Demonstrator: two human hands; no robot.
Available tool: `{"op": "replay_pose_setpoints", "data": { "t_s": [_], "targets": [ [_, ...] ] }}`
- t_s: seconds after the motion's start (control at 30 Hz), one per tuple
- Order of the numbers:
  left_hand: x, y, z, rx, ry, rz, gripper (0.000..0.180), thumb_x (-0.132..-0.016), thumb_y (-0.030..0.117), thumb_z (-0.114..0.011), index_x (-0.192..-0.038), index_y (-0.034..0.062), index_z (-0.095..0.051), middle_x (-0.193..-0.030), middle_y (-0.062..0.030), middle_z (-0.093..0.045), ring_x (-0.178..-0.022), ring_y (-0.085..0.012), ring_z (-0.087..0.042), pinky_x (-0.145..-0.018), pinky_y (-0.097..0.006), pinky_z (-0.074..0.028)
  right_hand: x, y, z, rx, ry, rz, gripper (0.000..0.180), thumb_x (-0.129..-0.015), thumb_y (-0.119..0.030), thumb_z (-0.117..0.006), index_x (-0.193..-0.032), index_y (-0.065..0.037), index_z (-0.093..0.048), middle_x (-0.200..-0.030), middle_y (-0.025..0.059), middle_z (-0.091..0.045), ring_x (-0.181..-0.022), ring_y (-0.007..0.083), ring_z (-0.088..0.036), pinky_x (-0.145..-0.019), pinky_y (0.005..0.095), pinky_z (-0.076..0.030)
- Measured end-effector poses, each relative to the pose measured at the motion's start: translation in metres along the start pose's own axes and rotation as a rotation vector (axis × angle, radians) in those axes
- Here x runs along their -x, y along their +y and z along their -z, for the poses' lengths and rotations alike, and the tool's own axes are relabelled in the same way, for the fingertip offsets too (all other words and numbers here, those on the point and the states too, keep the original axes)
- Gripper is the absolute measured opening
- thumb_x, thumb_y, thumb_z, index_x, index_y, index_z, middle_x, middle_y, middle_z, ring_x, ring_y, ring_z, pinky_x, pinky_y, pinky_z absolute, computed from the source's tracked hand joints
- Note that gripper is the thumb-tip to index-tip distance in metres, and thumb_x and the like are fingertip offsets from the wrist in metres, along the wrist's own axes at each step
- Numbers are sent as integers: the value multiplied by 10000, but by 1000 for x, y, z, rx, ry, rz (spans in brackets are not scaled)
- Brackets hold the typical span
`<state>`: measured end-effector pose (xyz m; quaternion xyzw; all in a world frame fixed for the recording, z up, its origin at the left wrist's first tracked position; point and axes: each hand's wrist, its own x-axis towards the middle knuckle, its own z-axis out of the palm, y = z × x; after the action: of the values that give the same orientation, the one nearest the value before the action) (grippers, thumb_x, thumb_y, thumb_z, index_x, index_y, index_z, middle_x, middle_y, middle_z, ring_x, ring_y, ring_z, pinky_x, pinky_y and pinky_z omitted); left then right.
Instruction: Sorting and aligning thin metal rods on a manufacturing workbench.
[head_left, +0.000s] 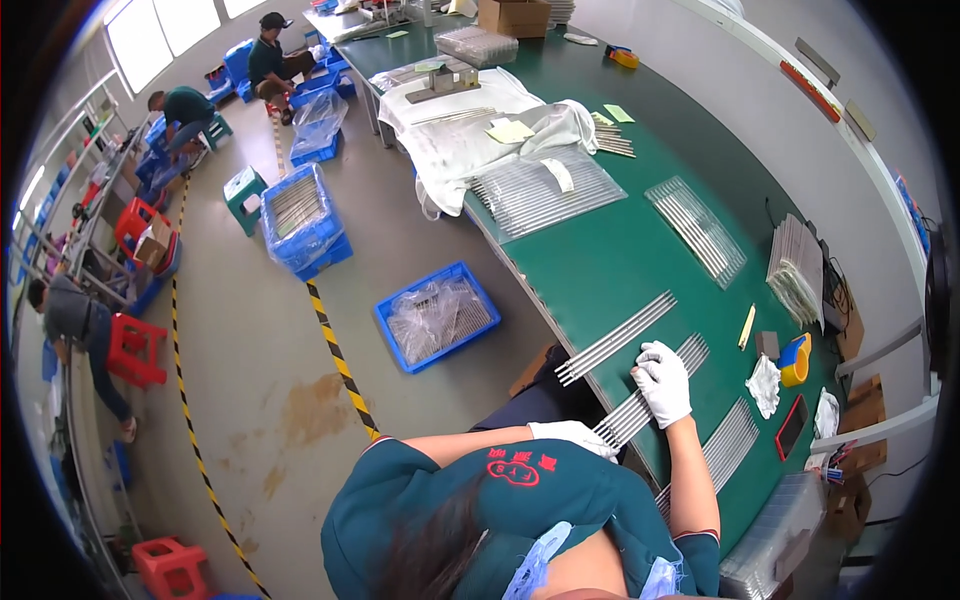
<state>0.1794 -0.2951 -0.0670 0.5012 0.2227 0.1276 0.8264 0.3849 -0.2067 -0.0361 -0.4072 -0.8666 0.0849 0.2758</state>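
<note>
Several slim silvery metal rods [627,419] lie side by side in a slanting row across the near edge of the green table. My right hand [662,384], in a white glove, rests over the row's middle with bent fingers closed on the rods. At the row's near-left end is my left hand [574,434], also gloved in white. Its fingers close around the rod ends, partly hidden by them. A smaller group of rods [617,338] lies left of my right hand, its ends jutting past the table edge. Another row of rods [729,445] lies to the right, partly behind my right forearm.
Bagged rods [550,195] and a white cloth [450,125] cover the table's far left. A clear pack [697,232], tape dispenser [795,360] and red-edged phone [791,428] sit farther right. A blue crate [437,318] stands on the floor; several people work beyond.
</note>
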Motion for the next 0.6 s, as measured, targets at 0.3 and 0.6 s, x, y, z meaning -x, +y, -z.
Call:
{"op": "replay_pose_setpoints", "data": {
  "t_s": [0.3,0.6],
  "targets": [
    [0,1,1,-56,-18,-5,288,-932,225,-557,-1116,22,-645,-1069,-71,-663,-994,-138,-603,-905,-268,-461,-2,-2,2,-80,-49,-75,167,-699,-137,-715,-693,-15,-603,-819,75,-599,-963,293,-597,-941,412,-440],
    [25,0,30,-457,24,-149,393,-978,275,-420,-1269,23,-498,-1017,-100,-664,-882,-227,-644,-839,-311,-504,-1,-3,2,-21,2,-3,155,-688,-135,-716,-709,-17,-619,-810,84,-613,-953,287,-608,-924,415,-457]
  ]
}}
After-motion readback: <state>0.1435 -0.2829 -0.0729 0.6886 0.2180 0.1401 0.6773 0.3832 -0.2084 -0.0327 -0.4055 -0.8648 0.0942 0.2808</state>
